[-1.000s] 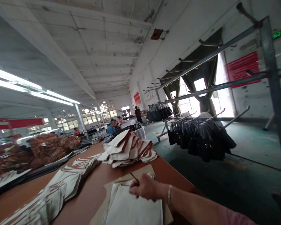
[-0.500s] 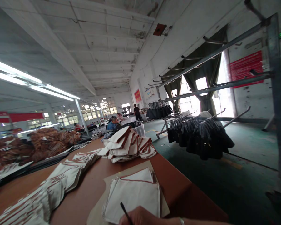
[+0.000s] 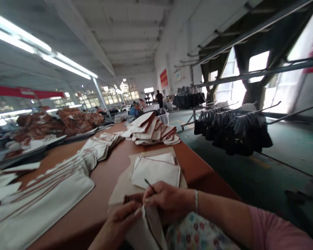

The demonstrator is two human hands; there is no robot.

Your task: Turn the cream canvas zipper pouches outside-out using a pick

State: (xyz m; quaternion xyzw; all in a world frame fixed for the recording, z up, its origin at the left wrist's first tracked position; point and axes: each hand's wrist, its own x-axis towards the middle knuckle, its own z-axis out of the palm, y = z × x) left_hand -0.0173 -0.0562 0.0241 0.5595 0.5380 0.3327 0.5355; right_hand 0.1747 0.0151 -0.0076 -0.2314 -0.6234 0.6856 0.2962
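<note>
Close to my body, at the bottom of the head view, my left hand [image 3: 121,218] pinches the edge of a cream fabric piece [image 3: 140,232] with dark brown trim. My right hand [image 3: 168,198] meets it at the top of that edge, fingertips pressed together on the piece. A thin dark stick-like tool [image 3: 150,186] juts up from between the right fingers; its kind I cannot make out. Just beyond the hands, a small stack of cream fabric pieces [image 3: 155,170] lies on a tan sheet [image 3: 122,187]. The lower part of the held piece runs out of view.
On the brown table [image 3: 105,189], an overlapping row of cream pieces [image 3: 65,191] runs along the left. A taller pile [image 3: 152,130] stands further back. Brown bundles [image 3: 59,123] lie far left. Right of the table edge, black bags [image 3: 232,135] hang on a metal rack. People sit and stand in the distance.
My view has tilted down and turned right. My left hand has come into view with a fabric piece, and my right hand has moved from the stack to its edge, still holding the tool.
</note>
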